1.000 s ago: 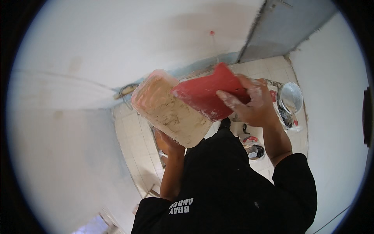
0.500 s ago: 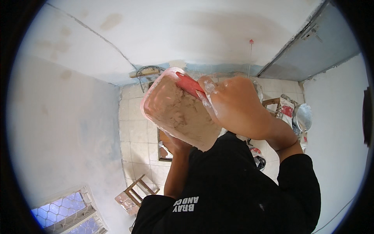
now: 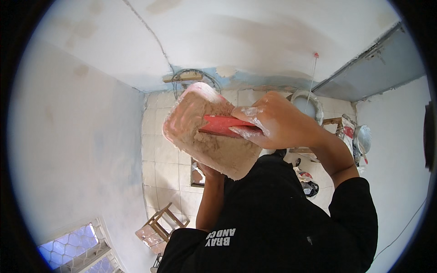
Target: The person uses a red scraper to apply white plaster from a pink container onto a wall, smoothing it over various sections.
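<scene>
Above the tiled floor [image 3: 166, 170], just in front of the person's black shirt [image 3: 277, 214], a rounded tray [image 3: 199, 88] sits at a slant on the left hand [image 3: 207, 170], which bears it from below; how those fingers lie I cannot tell, since the tray hides them. Its pink shows at the upper left, smeared with white along the rim. Tan paste [image 3: 236, 157] covers most of it, swirled thinly at the upper left, lumpy through the middle, and thick right up to the lower edge. The right hand [image 3: 264, 120], its thumb and fingers streaked white, is closed around a red scraper [image 3: 221, 123] that lies within the tray's outline, over the paste. Leftward, tiles stretch from beside the tray to the left wall [image 3: 91, 136], with a wooden stool [image 3: 153, 234] lower down. On the other side, beyond the right elbow, a bucket [image 3: 363, 134] stands near the right wall [image 3: 396, 136].
</scene>
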The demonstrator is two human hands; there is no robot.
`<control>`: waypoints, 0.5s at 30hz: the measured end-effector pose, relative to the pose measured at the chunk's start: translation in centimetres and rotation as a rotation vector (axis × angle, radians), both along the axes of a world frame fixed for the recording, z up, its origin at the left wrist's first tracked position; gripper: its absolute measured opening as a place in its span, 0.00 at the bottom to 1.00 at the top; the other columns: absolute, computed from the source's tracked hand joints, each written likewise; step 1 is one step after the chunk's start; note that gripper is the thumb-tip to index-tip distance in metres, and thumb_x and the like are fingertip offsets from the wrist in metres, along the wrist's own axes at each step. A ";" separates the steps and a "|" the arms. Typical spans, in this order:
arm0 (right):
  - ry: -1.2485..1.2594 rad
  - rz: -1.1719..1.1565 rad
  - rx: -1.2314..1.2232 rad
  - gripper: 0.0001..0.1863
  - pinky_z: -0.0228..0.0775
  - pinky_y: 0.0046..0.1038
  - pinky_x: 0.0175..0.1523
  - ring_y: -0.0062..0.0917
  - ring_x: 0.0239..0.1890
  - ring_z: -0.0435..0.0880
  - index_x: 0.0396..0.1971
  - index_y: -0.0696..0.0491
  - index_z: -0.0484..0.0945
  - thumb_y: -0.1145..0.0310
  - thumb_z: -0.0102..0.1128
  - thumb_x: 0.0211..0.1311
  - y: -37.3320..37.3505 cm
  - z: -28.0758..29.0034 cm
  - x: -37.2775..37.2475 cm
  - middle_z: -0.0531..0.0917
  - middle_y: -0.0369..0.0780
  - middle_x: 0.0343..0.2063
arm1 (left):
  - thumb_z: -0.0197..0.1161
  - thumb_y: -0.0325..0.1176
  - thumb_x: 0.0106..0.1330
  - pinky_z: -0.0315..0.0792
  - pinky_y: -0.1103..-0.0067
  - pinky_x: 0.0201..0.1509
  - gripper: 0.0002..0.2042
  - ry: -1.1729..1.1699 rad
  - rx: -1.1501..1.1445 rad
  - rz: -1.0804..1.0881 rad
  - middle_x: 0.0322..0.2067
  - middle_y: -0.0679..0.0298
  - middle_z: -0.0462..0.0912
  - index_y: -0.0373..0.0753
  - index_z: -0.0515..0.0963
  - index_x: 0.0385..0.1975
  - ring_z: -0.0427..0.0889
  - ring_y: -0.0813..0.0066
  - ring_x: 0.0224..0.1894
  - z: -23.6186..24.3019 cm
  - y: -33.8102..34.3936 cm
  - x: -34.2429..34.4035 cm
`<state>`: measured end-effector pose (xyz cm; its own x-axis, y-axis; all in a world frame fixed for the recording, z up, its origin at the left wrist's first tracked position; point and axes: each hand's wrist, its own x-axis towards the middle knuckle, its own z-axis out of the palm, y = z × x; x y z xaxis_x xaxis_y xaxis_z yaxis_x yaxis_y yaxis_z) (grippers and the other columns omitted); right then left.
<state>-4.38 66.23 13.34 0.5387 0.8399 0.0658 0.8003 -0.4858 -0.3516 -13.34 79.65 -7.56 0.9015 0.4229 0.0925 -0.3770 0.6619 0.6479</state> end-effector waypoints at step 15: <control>0.117 0.292 0.121 0.11 0.62 0.37 0.27 0.41 0.18 0.73 0.32 0.56 0.77 0.66 0.59 0.50 7.7 0.2 2.3 0.71 0.44 0.11 | 0.34 0.66 0.65 0.62 0.62 0.64 0.38 0.099 0.183 0.322 0.61 0.57 0.60 0.43 0.50 0.66 0.64 0.59 0.62 1.2 4.5 -0.7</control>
